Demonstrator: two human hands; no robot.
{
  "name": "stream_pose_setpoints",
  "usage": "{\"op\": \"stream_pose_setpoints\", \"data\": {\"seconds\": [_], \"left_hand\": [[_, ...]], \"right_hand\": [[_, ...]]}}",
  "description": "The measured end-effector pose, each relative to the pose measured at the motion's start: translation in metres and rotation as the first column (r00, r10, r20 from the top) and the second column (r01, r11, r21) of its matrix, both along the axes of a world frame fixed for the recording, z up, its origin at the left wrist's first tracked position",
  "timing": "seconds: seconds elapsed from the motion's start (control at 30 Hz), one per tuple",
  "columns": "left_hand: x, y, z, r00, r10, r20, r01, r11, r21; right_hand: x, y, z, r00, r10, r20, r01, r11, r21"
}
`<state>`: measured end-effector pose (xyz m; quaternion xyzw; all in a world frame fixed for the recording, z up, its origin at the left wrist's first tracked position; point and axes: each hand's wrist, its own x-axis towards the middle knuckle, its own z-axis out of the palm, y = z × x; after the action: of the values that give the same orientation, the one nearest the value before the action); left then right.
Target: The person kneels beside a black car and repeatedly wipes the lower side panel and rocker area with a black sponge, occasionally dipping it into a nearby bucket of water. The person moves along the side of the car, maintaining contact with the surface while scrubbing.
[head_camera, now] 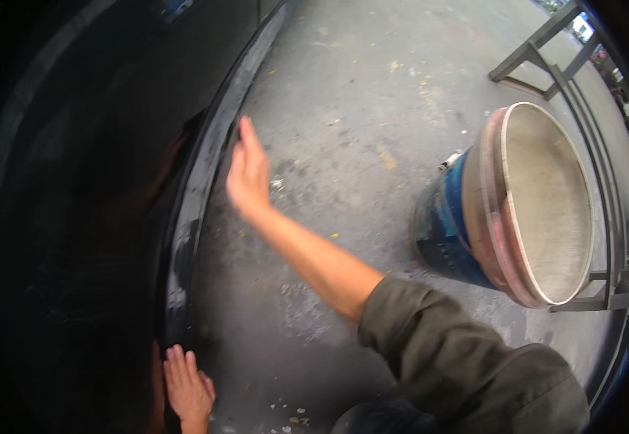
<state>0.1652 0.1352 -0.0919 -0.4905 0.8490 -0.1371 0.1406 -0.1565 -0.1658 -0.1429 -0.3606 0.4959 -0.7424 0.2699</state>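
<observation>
A glossy black panel (75,228), apparently vehicle bodywork, fills the left side and mirrors parts of my hands. Along its edge runs a scuffed grey strip (188,217). My left hand (188,386) lies flat at the panel's lower edge, fingertips against the dark surface and holding nothing. Farther up, my right hand (248,176) is stretched out beside the grey strip, blurred and with nothing visible in it. Whether its palm touches the strip cannot be told. A dark green rolled sleeve (445,336) covers my right upper arm.
On the stained concrete floor (347,135) to the right stands a blue bucket (450,233). Above it sits a wide beige tub (550,200) with a pale rim. Behind them is a grey metal frame stand (580,108). Small debris dots the floor.
</observation>
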Motion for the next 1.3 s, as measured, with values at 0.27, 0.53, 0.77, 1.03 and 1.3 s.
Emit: {"op": "stream_pose_setpoints", "data": {"seconds": [0.27,0.53,0.77,1.03,1.3], "left_hand": [[-0.004,-0.003,-0.001,1.0,-0.02,0.011,0.02,0.999,-0.039],[-0.011,-0.007,0.0,0.996,-0.074,0.055,0.078,0.993,-0.087],[-0.012,-0.013,-0.004,0.995,-0.08,0.066,0.087,0.989,-0.119],[-0.072,-0.055,0.025,0.998,-0.051,0.023,0.052,0.996,-0.067],[-0.093,-0.083,0.019,0.992,-0.121,0.021,0.122,0.985,-0.123]], "right_hand": [[0.101,0.094,-0.004,0.991,0.06,-0.12,-0.057,0.998,0.025],[0.069,0.057,0.018,0.994,0.054,0.096,-0.069,0.984,0.165],[0.126,0.233,-0.022,0.861,0.508,0.012,-0.508,0.86,0.044],[0.046,0.337,-0.08,0.834,0.489,0.257,-0.547,0.666,0.506],[0.024,0.403,-0.133,0.705,0.328,0.629,-0.69,0.521,0.503]]}}
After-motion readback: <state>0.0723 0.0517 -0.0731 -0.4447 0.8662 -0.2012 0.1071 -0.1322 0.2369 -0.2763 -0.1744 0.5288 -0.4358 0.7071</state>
